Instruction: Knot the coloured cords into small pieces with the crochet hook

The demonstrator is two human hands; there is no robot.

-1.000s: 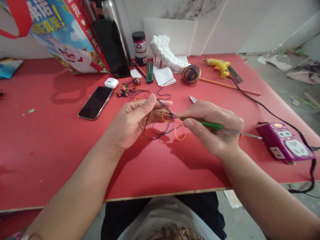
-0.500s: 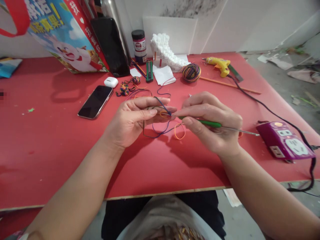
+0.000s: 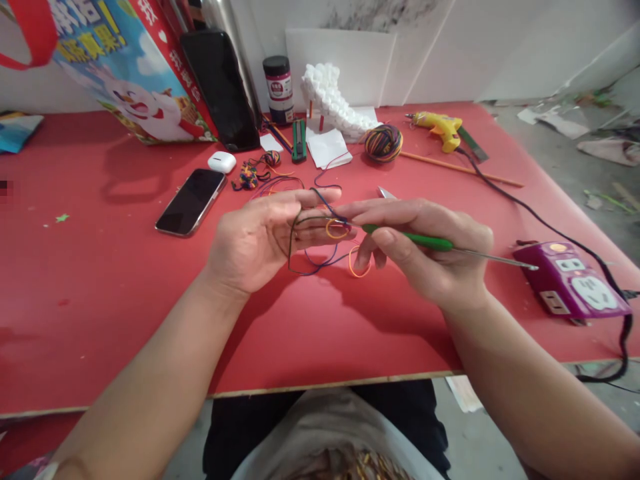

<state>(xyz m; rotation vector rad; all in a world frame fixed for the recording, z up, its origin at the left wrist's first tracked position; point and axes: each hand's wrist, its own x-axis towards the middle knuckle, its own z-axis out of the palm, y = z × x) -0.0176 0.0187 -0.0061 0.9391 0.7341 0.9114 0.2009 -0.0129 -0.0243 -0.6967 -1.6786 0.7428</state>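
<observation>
My right hand (image 3: 435, 267) grips a crochet hook (image 3: 431, 241) by its green handle, and the hook's metal shaft sticks out to the right. At the other end, its tip meets a small stitch in multicoloured yarn (image 3: 309, 271) beside my left fingertips. My left hand (image 3: 250, 237) is held palm up with its fingers stretched out and the thumb raised. Yarn runs over its index finger and across the palm, and a dark strand hangs below in a loop. An orange yarn loop lies at the stitch. The tip itself is partly hidden by my right fingers.
Behind my hands are a yarn ball (image 3: 383, 143), a small crocheted piece (image 3: 248, 176), a box cutter (image 3: 299, 141) and a scissor-like metal tip (image 3: 385, 193). A phone (image 3: 191, 202) lies left. A glue gun (image 3: 440, 127) and a purple power socket (image 3: 570, 280) are right.
My left thumb has lifted off the yarn and the fingers have straightened. My right hand and the crochet hook have shifted slightly right, and more of the metal tip behind them shows.
</observation>
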